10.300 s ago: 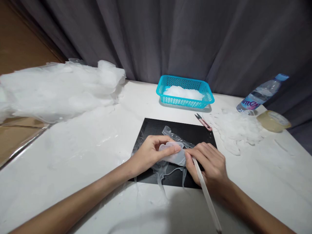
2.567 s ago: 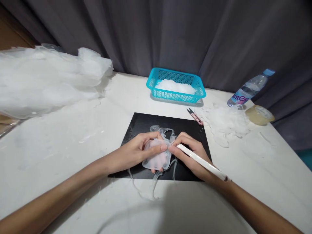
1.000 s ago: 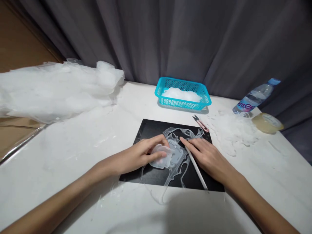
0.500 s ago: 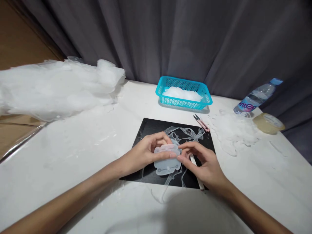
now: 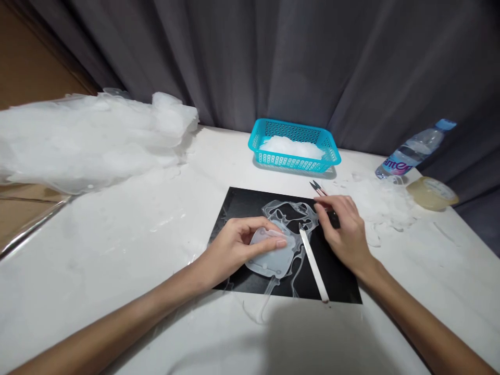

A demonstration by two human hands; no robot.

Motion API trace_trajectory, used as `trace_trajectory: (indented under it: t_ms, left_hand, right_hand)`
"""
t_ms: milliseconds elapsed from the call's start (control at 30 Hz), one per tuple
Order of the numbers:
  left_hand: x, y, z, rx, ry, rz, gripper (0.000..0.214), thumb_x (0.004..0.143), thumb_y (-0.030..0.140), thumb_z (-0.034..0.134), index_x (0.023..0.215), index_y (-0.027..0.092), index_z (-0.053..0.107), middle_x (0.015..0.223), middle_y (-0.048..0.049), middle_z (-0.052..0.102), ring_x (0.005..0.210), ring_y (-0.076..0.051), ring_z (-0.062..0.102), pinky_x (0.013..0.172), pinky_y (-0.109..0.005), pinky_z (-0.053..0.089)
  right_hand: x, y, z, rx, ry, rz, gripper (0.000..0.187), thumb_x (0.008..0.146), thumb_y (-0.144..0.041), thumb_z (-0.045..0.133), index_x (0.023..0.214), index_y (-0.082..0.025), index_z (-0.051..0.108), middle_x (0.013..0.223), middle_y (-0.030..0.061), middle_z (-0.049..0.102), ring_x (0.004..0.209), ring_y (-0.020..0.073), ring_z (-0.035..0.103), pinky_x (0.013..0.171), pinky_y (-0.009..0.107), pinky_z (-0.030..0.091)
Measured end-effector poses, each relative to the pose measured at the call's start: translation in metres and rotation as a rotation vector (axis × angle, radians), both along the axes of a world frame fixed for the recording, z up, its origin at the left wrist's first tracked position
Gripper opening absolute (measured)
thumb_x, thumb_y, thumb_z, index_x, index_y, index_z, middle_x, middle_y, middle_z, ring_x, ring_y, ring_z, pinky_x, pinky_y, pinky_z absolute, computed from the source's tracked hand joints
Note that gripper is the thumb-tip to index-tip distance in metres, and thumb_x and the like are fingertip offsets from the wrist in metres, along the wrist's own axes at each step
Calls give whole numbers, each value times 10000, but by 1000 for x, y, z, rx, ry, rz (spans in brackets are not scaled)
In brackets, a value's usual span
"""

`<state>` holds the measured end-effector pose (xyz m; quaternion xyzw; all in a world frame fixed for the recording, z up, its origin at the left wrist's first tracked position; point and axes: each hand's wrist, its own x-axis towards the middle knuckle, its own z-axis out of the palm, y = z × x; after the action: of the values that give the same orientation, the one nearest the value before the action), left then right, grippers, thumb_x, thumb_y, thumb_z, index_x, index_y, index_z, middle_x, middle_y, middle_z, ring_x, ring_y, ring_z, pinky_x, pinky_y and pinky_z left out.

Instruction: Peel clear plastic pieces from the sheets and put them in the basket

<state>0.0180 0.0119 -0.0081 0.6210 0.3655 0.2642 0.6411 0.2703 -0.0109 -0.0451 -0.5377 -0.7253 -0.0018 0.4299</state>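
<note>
My left hand pinches a flat, translucent frosted plastic piece between thumb and fingers, just above the black mat. A pinkish patch shows near its upper edge. My right hand is at the mat's upper right corner, its fingers curled over the handles of the thread snips. Only the dark blade tips and a bit of handle show; the grip itself is partly hidden. Thin clear plastic trimmings lie tangled on the mat. Between my hands a white pen-like tool with a dark pointed tip rests slantwise.
Behind the mat stands a blue basket holding white translucent pieces. A large heap of similar material fills the back left. At right are loose clear scraps, a leaning water bottle and a yellowish round container.
My right hand has left the plastic piece and moved right and up to the thread snips, uncovering the white tool. The left hand keeps hold of the piece, now turned slightly.
</note>
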Motion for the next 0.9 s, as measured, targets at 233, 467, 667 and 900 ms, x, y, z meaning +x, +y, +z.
trace_trajectory:
  t_ms: [233, 467, 667, 900]
  left_hand:
    - [3, -3, -1, -90, -43, 109, 313, 811, 329, 871, 895, 174, 614, 599, 81, 607, 502, -51, 467, 459, -146, 298]
    - [4, -2, 0, -125, 4, 129, 282, 840, 346, 847, 834, 150, 644, 635, 32, 709, 516, -53, 555, 471, -135, 379]
    - [5, 0, 0, -182, -10, 132, 279, 844, 369, 838, 871, 150, 668, 710, 11, 746, 549, -73, 603, 517, -162, 470]
    - [2, 1, -7, -199, -35, 97, 268, 837, 380, 847, 922, 156, 728, 817, -2, 754, 689, -102, 661, 621, -187, 493]
  right_hand:
    - [28, 35, -27, -112, -167, -129, 262, 1040, -309, 512, 1188, -168, 676, 1082, 134, 665, 1030, 300, 558, 941, 473, 490]
    - [33, 31, -35, -121, -246, -230, 338, 1068, -350, 436, 1110, -151, 706, 940, 124, 616, 940, 297, 518, 872, 454, 477]
    - [30, 28, -26, -34, -240, -313, 320, 1073, -272, 368, 998, -167, 661, 964, 126, 581, 951, 292, 526, 871, 457, 473]
    - [27, 28, -11, 124, 283, -339, 206, 1093, -325, 383, 1019, -215, 540, 924, 32, 585, 841, 194, 624, 817, 375, 496]
